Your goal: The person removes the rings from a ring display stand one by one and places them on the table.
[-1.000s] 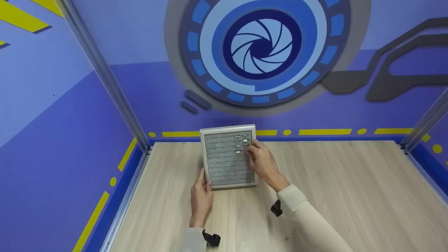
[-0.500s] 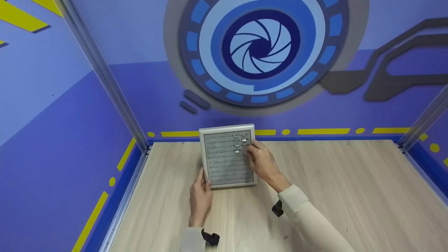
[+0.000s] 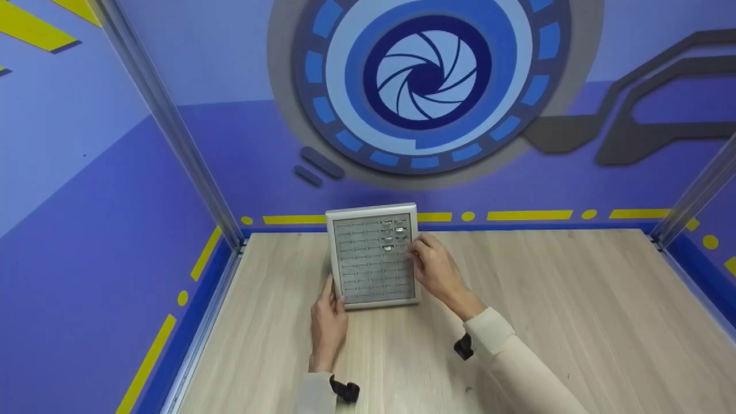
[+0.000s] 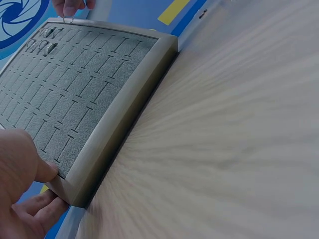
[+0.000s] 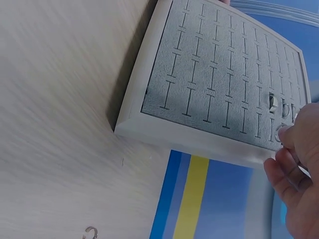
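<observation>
A ring display tray [image 3: 374, 276] with a pale frame and grey slotted padding leans back, tilted, near the back wall. Several silver rings [image 3: 400, 229] sit in slots at its upper right. My left hand [image 3: 329, 333] grips the lower left corner, thumb [image 4: 47, 171] on the front and fingers behind. At the right edge, my right hand [image 3: 440, 273] pinches a ring, seen as a thin loop [image 4: 68, 20] at the fingertips in the left wrist view. In the right wrist view a ring [image 5: 280, 133] stands against my right thumb, partly covered by it; whether it is seated in a slot I cannot tell.
A loose open ring [image 5: 90, 231] lies on the wooden table [image 3: 563, 299], below the tray. Blue printed panels [image 3: 241, 161] rise behind and at both sides, with metal posts [image 3: 172, 126] at the corners.
My right hand has drawn slightly to the right and down, uncovering more of the tray's right column and a ring there. My left hand keeps its grip on the corner.
</observation>
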`<state>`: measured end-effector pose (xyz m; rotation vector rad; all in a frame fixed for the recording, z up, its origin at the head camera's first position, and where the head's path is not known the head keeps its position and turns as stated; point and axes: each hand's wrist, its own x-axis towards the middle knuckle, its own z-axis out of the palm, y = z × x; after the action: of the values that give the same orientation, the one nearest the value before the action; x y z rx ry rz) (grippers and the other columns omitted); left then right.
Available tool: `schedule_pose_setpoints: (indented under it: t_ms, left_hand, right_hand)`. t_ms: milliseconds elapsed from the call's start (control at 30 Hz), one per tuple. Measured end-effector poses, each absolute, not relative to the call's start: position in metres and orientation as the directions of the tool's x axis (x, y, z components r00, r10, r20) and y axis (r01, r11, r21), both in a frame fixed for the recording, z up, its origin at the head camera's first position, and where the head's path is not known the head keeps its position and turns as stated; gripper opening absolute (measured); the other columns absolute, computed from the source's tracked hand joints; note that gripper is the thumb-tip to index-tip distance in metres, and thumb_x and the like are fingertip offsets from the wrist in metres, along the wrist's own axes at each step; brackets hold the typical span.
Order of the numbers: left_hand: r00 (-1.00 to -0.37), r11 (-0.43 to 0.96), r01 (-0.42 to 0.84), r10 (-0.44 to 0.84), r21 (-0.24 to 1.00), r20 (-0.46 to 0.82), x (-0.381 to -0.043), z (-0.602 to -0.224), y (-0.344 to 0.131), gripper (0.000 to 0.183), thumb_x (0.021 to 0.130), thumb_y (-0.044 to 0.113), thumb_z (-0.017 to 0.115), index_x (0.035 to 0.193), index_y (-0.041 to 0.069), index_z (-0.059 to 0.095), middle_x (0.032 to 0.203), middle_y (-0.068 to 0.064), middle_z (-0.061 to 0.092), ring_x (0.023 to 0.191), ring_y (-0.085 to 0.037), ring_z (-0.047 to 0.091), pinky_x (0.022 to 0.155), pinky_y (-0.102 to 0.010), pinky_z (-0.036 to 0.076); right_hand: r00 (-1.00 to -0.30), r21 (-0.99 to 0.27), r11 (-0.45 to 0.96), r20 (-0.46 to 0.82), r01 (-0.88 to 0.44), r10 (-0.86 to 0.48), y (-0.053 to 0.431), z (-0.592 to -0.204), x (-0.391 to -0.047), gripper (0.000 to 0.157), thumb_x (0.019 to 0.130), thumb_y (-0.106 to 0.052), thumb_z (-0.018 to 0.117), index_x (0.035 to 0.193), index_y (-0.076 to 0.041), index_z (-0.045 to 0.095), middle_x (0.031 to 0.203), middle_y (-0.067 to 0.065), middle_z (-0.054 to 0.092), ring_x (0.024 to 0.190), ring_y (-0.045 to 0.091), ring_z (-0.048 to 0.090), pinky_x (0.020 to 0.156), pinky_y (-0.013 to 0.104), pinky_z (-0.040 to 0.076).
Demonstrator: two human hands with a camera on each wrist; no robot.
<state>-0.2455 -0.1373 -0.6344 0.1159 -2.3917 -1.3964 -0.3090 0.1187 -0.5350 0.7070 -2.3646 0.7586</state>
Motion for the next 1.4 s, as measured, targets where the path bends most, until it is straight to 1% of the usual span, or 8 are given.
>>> schedule_pose_setpoints:
  t_ms: [133,367,600,800,900,1200,1300,1400]
  left_hand:
    - [-0.93,0.496,0.11,-0.255,0.861,0.265,-0.245,-0.634,-0.137,0.063,0.105,0.0,0.063,0.164,0.005,0.041,0.161,-0.023,0.05,0.14,-0.039,0.059,0.114,-0.052,0.054]
    - [-0.932,0.486,0.112,-0.252,0.867,0.262,-0.246,-0.634,-0.136,0.063,0.105,-0.001,0.063,0.164,0.006,0.041,0.162,-0.022,0.049,0.141,-0.039,0.058,0.116,-0.051,0.053]
    - [-0.933,0.481,0.111,-0.251,0.87,0.258,-0.246,-0.635,-0.136,0.064,0.104,-0.003,0.062,0.164,0.005,0.04,0.162,-0.021,0.049,0.142,-0.037,0.058,0.114,-0.046,0.055]
    - [-0.934,0.469,0.108,-0.255,0.877,0.251,-0.246,-0.637,-0.137,0.064,0.104,-0.003,0.062,0.164,0.005,0.041,0.163,-0.021,0.048,0.142,-0.036,0.058,0.114,-0.042,0.055]
    - [-0.934,0.461,0.102,-0.26,0.882,0.244,-0.246,-0.637,-0.137,0.064,0.104,-0.003,0.062,0.164,0.006,0.041,0.164,-0.02,0.048,0.142,-0.035,0.058,0.114,-0.04,0.055]
    - [-0.93,0.488,0.112,-0.254,0.865,0.264,-0.246,-0.636,-0.136,0.063,0.104,-0.001,0.063,0.163,0.005,0.041,0.163,-0.021,0.049,0.141,-0.037,0.059,0.114,-0.044,0.055]
    - [-0.928,0.496,0.117,-0.255,0.86,0.273,-0.246,-0.636,-0.135,0.063,0.104,-0.001,0.063,0.163,0.005,0.042,0.162,-0.021,0.049,0.141,-0.037,0.059,0.114,-0.046,0.055]
    - [-0.927,0.503,0.116,-0.256,0.857,0.276,-0.246,-0.636,-0.135,0.063,0.104,-0.001,0.063,0.163,0.006,0.042,0.162,-0.021,0.05,0.141,-0.037,0.059,0.116,-0.048,0.054]
  right_hand:
    - [-0.708,-0.364,0.691,0.637,-0.625,-0.305,0.125,-0.536,-0.307,0.009,0.094,0.009,0.073,0.095,0.0,0.073,0.098,0.008,0.064,0.088,0.023,0.066,0.073,0.037,0.063]
    - [-0.68,-0.335,0.698,0.671,-0.633,-0.295,0.136,-0.541,-0.307,0.011,0.093,0.008,0.076,0.092,-0.002,0.072,0.094,0.008,0.063,0.082,0.022,0.063,0.067,0.036,0.06]
    - [-0.649,-0.322,0.686,0.704,-0.653,-0.288,0.149,-0.546,-0.306,0.014,0.091,0.011,0.076,0.09,-0.002,0.07,0.092,0.01,0.062,0.083,0.025,0.065,0.069,0.038,0.061]
    - [-0.632,-0.309,0.681,0.719,-0.664,-0.289,0.16,-0.551,-0.304,0.016,0.09,0.013,0.076,0.09,-0.001,0.068,0.09,0.01,0.063,0.08,0.025,0.067,0.067,0.038,0.062]
    - [-0.638,-0.315,0.685,0.716,-0.657,-0.283,0.166,-0.552,-0.302,0.015,0.091,0.013,0.075,0.091,-0.001,0.068,0.09,0.011,0.063,0.08,0.025,0.067,0.068,0.038,0.063]
    - [-0.667,-0.352,0.684,0.697,-0.639,-0.264,0.186,-0.56,-0.297,0.014,0.093,0.015,0.072,0.093,0.001,0.068,0.094,0.011,0.063,0.081,0.024,0.068,0.066,0.039,0.064]
    - [-0.691,-0.372,0.687,0.673,-0.625,-0.264,0.192,-0.562,-0.295,0.012,0.094,0.014,0.071,0.095,0.002,0.068,0.096,0.012,0.064,0.083,0.025,0.069,0.068,0.04,0.065]
    - [-0.732,-0.398,0.705,0.633,-0.587,-0.252,0.199,-0.564,-0.292,0.01,0.096,0.011,0.071,0.096,0.001,0.068,0.097,0.009,0.065,0.085,0.023,0.068,0.07,0.039,0.065]
